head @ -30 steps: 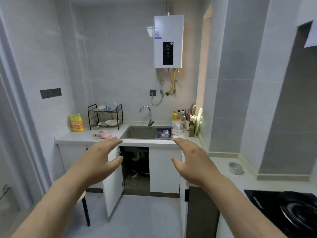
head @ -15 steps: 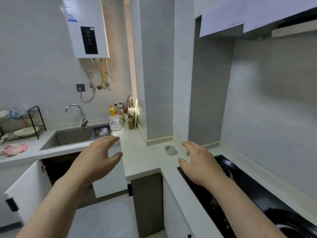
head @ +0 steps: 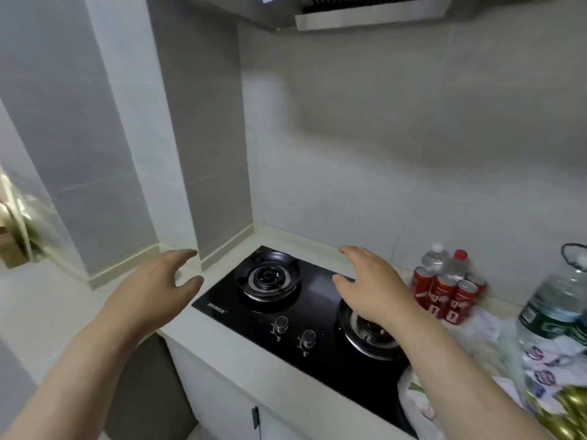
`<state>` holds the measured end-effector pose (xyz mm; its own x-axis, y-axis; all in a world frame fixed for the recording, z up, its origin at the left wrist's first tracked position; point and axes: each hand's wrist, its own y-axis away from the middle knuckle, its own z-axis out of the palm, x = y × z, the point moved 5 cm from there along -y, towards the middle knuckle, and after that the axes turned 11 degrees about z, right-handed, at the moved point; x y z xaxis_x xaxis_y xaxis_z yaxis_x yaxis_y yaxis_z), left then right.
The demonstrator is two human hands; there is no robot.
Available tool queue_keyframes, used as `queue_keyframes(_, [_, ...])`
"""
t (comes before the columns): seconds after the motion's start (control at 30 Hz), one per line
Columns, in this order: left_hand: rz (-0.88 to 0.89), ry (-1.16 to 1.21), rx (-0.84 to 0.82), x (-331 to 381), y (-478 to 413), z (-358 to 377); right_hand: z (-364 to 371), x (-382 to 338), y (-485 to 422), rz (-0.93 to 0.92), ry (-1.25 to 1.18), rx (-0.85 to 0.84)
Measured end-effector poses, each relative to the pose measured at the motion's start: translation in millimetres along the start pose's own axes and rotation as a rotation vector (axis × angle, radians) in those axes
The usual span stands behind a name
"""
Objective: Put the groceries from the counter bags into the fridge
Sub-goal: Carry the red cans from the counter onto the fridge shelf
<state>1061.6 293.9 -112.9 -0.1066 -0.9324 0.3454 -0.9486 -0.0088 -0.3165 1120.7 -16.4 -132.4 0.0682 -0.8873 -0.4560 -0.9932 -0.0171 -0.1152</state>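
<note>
Groceries stand on the counter at the right: several red soda cans, two small water bottles behind them, a large water bottle and clear plastic bags with packets at the far right edge. My left hand hovers open over the counter left of the stove. Over the right burner, left of the cans and apart from them, my right hand is held open too. Neither hand holds anything. No fridge is in view.
A black two-burner gas stove with two knobs is set into the pale counter. A range hood hangs above. A tiled pillar stands at the back left. A white bag lies at the stove's near right corner.
The view has swung right from the sink to the stove, bringing the cans, bottles and bags into sight. Both hands stay open and empty, stretched forward.
</note>
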Motion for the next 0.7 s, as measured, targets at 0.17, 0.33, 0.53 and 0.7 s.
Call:
queue_keyframes(0.17, [0.148,0.133,-0.119,27,-28,59,-10,56,38,0.24,0.04,0.078])
queue_keyframes(0.33, [0.299,0.277,-0.238,77,-36,122,-24,114,90,0.431,0.08,0.122])
queue_keyframes(0.53, [0.421,0.372,-0.349,152,-34,181,-49,186,141,0.606,0.113,0.17])
queue_keyframes(0.7, [0.491,0.405,-0.412,215,-26,213,-60,238,161,0.657,0.077,0.194])
